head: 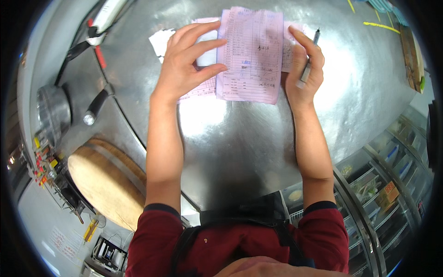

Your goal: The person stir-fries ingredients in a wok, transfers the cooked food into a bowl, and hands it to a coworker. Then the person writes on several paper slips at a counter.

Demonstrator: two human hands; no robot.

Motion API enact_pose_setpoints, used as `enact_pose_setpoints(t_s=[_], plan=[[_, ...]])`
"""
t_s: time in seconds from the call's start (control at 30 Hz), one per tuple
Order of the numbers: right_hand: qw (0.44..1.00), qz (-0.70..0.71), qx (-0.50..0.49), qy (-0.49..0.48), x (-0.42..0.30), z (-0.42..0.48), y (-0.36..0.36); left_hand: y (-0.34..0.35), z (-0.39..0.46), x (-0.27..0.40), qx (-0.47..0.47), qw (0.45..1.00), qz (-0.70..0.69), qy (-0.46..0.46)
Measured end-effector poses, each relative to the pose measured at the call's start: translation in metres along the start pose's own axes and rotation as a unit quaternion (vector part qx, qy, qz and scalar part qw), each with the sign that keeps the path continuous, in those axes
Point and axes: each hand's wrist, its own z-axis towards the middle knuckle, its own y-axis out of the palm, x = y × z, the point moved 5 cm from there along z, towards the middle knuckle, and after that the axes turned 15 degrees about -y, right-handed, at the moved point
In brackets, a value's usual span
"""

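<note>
A pink printed form (251, 55) with handwriting on it lies on the stainless steel table (238, 145) between my two hands. More sheets, pink and white, show from beneath it on both sides. My left hand (193, 55) has its fingers spread, and the fingertips are at the form's left edge; whether they press on it is hard to tell. My right hand (306, 65) is beside the form's right edge, with a pen (316, 38) held between its fingers, its dark end pointing up and away. A white torn-edged paper (161, 43) partly shows behind my left hand.
At left are a round wooden chopping board (107, 187), a metal pot (53, 110) and a black flashlight (97, 107) beside a dark cable. Shelves with food and containers (373, 194) stand below the table's right edge. A wooden board (412, 59) lies far right.
</note>
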Motion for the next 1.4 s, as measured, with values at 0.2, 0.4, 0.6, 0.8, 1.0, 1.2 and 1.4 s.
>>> enact_pose_setpoints(t_s=[0.2,0.4,0.6,0.8,1.0,1.2,1.4], plan=[[0.972,-0.118,-0.152,0.137,0.007,0.008,0.022,-0.053,-0.004,-0.046,0.237,0.928,-0.218,-0.188],[0.946,-0.063,-0.271,0.167,0.001,0.023,0.019,-0.056,-0.025,-0.032,-0.068,0.955,0.16,-0.239],[0.911,-0.025,-0.409,0.053,-0.014,0.052,0.065,-0.05,-0.029,-0.038,-0.012,0.906,0.21,-0.367],[0.837,-0.139,-0.529,0.022,-0.032,0.069,0.106,-0.036,-0.022,-0.053,-0.032,0.864,0.202,-0.459],[0.796,-0.143,-0.58,0.096,-0.03,0.078,0.106,-0.024,-0.018,-0.051,-0.146,0.835,0.163,-0.505],[0.863,-0.101,-0.494,0.039,-0.028,0.057,0.094,-0.016,-0.039,-0.05,-0.027,0.9,0.149,-0.408],[0.859,0.009,-0.486,0.158,-0.015,0.043,0.059,-0.011,-0.065,-0.072,0.014,0.894,-0.005,-0.449]])
